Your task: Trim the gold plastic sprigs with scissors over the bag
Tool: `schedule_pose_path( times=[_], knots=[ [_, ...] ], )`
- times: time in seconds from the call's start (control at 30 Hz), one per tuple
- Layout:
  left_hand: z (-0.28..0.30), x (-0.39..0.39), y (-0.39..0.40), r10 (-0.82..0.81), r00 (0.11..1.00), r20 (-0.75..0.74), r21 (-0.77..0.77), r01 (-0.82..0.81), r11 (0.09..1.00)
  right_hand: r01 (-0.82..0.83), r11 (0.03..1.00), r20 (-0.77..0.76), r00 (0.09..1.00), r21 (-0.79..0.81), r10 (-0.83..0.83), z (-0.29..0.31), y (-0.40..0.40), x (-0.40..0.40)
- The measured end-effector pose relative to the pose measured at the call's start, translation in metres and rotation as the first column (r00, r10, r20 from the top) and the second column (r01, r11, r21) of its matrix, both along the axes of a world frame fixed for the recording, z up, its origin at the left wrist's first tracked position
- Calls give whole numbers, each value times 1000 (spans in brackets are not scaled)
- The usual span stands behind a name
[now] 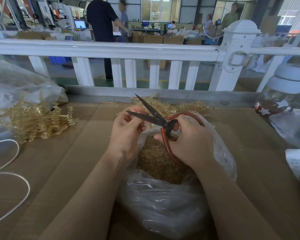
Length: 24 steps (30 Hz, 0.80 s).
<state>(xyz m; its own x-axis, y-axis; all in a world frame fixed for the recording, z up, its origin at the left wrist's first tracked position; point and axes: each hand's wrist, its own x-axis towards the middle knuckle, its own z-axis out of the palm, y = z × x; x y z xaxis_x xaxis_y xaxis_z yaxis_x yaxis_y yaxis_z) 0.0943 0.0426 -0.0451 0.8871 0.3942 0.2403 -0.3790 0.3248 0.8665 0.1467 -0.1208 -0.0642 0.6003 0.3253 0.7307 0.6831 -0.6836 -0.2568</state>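
My right hand (189,141) grips the red looped handles of black-bladed scissors (152,113), whose blades stand apart and point up and left. My left hand (126,129) is pinched around a gold sprig (150,125) next to the lower blade; most of the sprig is hidden by my fingers. Both hands hover over a clear plastic bag (163,196) whose mouth shows a mass of gold cuttings (156,158). A heap of gold sprigs (33,120) lies at the left, and another pile of sprigs (180,106) lies behind the scissors.
Brown cardboard (68,153) covers the table. A large clear bag (12,87) sits at far left, a white cord (10,170) loops near the left edge. A white-lidded jar (284,90) stands at right. A white railing (145,51) borders the far edge; people stand beyond.
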Motion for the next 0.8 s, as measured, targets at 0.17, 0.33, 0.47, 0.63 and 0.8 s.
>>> schedule_pose_path(
  times=[0.17,0.33,0.47,0.63,0.8],
  knots=[
    [0,-2,1,7,998,56,-7,-7,1000,-13,1000,-66,998,-7,13,1,0,-2],
    [-1,-2,0,19,1000,4,44,-19,999,-30,999,-126,992,-19,27,1,0,-2],
    [-1,-3,0,-11,999,40,9,11,1000,-23,999,-162,987,-35,17,1,-1,0],
    [-2,-4,1,13,999,44,47,-15,999,-18,999,-177,984,-28,13,1,-2,-1],
    [-1,-3,3,-8,997,83,36,5,999,-21,999,-192,981,-37,14,1,-1,-1]
  ],
)
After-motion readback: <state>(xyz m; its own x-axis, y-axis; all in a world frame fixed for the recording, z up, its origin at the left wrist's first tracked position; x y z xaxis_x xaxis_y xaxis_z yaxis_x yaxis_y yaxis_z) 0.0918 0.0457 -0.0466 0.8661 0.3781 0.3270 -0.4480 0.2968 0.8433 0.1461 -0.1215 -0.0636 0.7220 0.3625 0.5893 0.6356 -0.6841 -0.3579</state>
